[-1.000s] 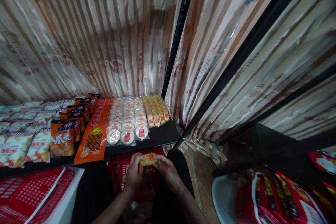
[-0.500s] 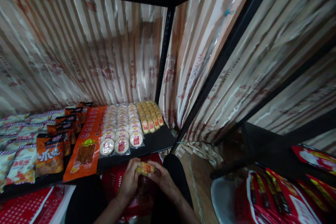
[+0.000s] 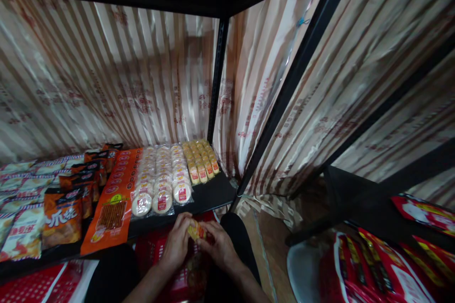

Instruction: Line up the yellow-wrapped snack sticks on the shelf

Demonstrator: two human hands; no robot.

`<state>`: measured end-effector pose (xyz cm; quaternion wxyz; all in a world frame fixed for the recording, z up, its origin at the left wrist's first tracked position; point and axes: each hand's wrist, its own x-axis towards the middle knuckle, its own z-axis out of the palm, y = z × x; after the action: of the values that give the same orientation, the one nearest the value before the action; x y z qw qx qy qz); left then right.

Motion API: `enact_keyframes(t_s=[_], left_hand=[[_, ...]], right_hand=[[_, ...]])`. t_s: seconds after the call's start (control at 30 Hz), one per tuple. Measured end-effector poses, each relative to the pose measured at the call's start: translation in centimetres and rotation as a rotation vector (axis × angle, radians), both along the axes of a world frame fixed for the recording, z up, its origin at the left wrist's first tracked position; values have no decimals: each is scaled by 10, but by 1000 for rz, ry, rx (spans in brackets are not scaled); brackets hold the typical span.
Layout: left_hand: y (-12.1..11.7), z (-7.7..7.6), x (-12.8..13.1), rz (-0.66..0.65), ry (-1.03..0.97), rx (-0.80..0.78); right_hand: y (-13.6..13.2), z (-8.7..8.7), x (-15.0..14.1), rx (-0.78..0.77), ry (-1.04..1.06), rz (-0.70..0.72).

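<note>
Between my two hands is a small yellow wrapped snack (image 3: pixel 196 231) with a red label, held over a red basket (image 3: pixel 156 248). My left hand (image 3: pixel 178 239) has its fingers closed round one end. The fingers of my right hand (image 3: pixel 217 242) pinch the other end. Just ahead on the black shelf (image 3: pixel 216 194) stand rows of similar yellow wrapped snacks (image 3: pixel 201 163). Left of them lie rows of round white wrapped crackers (image 3: pixel 162 199). Beside those is a long orange packet of snack sticks (image 3: pixel 110 213).
Orange and black snack bags (image 3: pixel 63 215) and white snack bags (image 3: pixel 24 232) fill the shelf's left side. A black shelf post (image 3: pixel 270 123) slants down on my right. Red packets (image 3: pixel 377 265) and a white stool-like edge (image 3: pixel 302 265) are at lower right. Striped curtain (image 3: pixel 142 71) hangs behind.
The view has shifted slightly, so the shelf goods sit a little lower and further left. The yellow snack has turned to a steeper tilt in my hands.
</note>
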<state>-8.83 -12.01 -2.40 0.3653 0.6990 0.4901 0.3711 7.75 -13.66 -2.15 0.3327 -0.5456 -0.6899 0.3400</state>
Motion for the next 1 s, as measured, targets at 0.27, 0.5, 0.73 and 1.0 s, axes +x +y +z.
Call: enact_keyframes(t_s=[0.27, 0.5, 0.73, 1.0], left_hand=[[3, -1, 14, 116, -117, -10], [3, -1, 29, 182, -65, -57], [23, -1, 45, 191, 28, -61], [47, -1, 55, 198, -88, -198]], right_hand=[[8, -3, -9, -6, 115, -211], [32, -2, -10, 74, 154, -353], [65, -15, -12, 154, 97, -460], [98, -25, -16, 196, 77, -538]])
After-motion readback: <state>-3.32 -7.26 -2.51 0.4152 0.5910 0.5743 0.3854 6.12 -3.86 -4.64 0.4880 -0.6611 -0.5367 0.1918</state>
